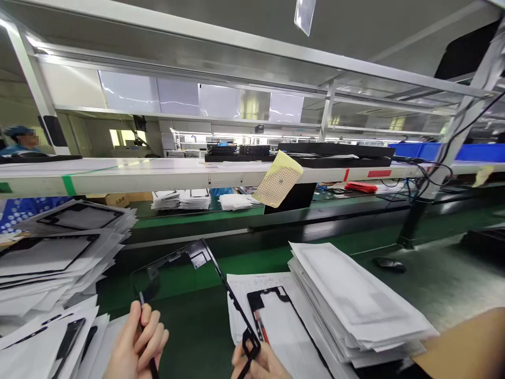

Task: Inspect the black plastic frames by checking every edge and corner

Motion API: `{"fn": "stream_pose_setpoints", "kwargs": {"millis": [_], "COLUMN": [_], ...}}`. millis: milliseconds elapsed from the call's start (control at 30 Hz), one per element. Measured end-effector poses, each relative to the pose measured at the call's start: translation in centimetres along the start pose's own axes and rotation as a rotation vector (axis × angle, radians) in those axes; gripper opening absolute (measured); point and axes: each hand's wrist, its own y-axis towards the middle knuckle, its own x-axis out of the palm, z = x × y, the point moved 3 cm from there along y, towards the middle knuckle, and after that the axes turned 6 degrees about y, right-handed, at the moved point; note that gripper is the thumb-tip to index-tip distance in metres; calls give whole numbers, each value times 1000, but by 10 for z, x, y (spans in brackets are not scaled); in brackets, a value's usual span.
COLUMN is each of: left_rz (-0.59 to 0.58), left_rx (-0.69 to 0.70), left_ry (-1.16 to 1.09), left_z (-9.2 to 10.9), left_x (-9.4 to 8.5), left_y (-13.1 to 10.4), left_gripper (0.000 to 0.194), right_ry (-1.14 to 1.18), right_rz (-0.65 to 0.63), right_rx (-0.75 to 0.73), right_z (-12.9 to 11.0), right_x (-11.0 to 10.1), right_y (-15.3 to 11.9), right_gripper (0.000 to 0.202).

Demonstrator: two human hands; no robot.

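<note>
A thin black rectangular frame (223,276), with what looks like clear film inside it, is held up tilted over the green bench. My left hand (138,339) is closed, pinching its left edge between thumb and fingers. My right hand (262,363) grips the lower right part, where a black strip loops. A similar black frame (294,310) lies on white paper (236,316) beside my right hand, partly covered by the held frame. Left of my left hand are loose white sheets (35,352) with black frame parts on them.
A tall, uneven stack of frames and sheets (59,263) stands at left. White sheets (355,295) are piled at right, near a black computer mouse (389,264). A shelf edge (173,179) crosses ahead, with a yellow dotted sheet (280,180) hanging from it. A person (23,139) is at far left.
</note>
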Motion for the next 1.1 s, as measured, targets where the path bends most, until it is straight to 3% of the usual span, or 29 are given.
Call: {"fn": "stream_pose_setpoints", "kwargs": {"millis": [167, 300, 467, 667, 833, 967, 1100], "left_rz": [-146, -232, -200, -237, -346, -453, -626], "left_rx": [-98, -29, 6, 121, 210, 130, -78], "left_ry": [223, 399, 409, 532, 588, 513, 381], "left_z": [-20, -38, -53, -63, -74, -69, -52], "left_x": [9, 8, 1, 2, 5, -1, -10], "left_y": [5, 8, 13, 16, 18, 16, 6], "left_gripper": [63, 58, 85, 83, 92, 86, 65], "right_ry": [-141, -139, -99, -110, -114, -112, -157], "right_rz": [159, 274, 366, 426, 473, 450, 388], "right_rx": [-247, -415, -486, -507, -559, -538, -498], "right_z": [6, 7, -5, -14, -18, -23, -29], "right_x": [-14, -15, -10, -5, 0, -4, -18], "right_y": [13, 16, 9, 1, -5, -10, -9], "right_gripper": [68, 63, 61, 62, 63, 60, 60]}}
